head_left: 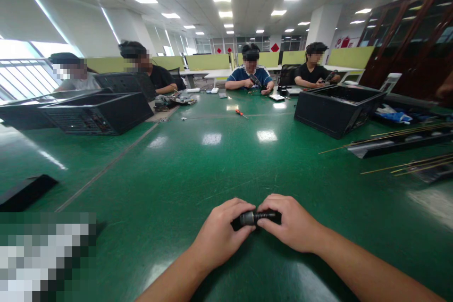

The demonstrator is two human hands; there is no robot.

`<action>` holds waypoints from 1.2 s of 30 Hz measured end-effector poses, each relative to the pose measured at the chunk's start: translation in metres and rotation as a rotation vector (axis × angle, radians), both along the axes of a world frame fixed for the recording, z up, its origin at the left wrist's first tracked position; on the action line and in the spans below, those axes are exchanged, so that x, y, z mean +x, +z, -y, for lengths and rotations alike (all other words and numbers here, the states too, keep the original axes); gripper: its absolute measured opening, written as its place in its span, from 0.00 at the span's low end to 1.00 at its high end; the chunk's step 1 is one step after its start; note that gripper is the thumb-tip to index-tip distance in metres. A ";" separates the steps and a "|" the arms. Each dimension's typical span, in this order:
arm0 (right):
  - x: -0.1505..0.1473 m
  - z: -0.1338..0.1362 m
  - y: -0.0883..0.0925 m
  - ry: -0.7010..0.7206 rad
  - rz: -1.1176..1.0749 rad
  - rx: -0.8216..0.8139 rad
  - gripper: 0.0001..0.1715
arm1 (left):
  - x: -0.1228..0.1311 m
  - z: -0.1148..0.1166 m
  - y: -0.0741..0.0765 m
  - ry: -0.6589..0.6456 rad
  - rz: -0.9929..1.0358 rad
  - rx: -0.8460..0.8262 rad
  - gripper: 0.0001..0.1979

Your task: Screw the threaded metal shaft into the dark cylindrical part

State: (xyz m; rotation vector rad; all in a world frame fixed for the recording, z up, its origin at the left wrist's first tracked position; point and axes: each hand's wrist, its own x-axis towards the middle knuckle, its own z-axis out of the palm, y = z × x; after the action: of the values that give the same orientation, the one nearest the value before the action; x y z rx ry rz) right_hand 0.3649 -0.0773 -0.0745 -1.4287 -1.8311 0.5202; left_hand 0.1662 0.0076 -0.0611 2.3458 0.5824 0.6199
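Note:
Low in the middle of the view, a dark cylindrical object (249, 218) lies crosswise between my hands, just above or on the green tabletop (212, 170). It has a grey band and a narrower, ribbed black part towards the right; its exact kind is unclear. My left hand (222, 229) is closed round its thicker left end, thumb below and fingers above. At the ribbed right end, my right hand (297, 222) pinches with thumb and fingers. My fingers hide both ends in part.
Open black computer cases (102, 113) stand at the left, and another black case (336, 111) at the right. Further off lies an orange screwdriver (240, 113). Thin brass-coloured rods (389, 136) jut in from the right. Several people sit round the table's far side.

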 end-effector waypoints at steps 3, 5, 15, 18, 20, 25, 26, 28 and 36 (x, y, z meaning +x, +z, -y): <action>0.001 0.000 0.000 0.003 -0.004 -0.001 0.04 | 0.000 0.000 0.000 0.001 -0.002 0.006 0.14; 0.002 0.000 0.000 0.001 -0.004 0.000 0.04 | 0.000 0.000 0.000 0.003 0.000 0.008 0.14; 0.003 0.002 0.004 -0.011 -0.003 0.000 0.06 | -0.002 0.000 0.001 0.016 0.021 0.024 0.15; 0.004 0.002 0.005 -0.018 -0.004 0.007 0.06 | -0.002 -0.001 0.001 0.018 0.030 0.027 0.15; 0.004 0.002 0.005 -0.017 -0.002 0.007 0.06 | -0.002 -0.002 0.001 0.019 0.033 0.031 0.16; 0.004 0.001 0.005 -0.027 0.007 0.004 0.07 | -0.002 -0.002 0.001 0.019 0.036 0.047 0.15; 0.004 0.001 0.005 -0.027 0.007 0.004 0.07 | -0.002 -0.002 0.001 0.018 0.035 0.048 0.15; 0.004 0.001 0.004 -0.029 0.007 0.005 0.07 | -0.002 -0.002 0.002 0.020 0.029 0.047 0.15; 0.005 0.002 0.005 -0.035 0.008 -0.010 0.06 | -0.003 -0.003 0.003 0.030 0.040 0.050 0.15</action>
State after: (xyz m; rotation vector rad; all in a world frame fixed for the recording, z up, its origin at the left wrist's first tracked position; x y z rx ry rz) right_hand 0.3699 -0.0797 -0.0691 -1.4691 -1.8086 0.5075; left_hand 0.1631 0.0103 -0.0582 2.3697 0.5906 0.7013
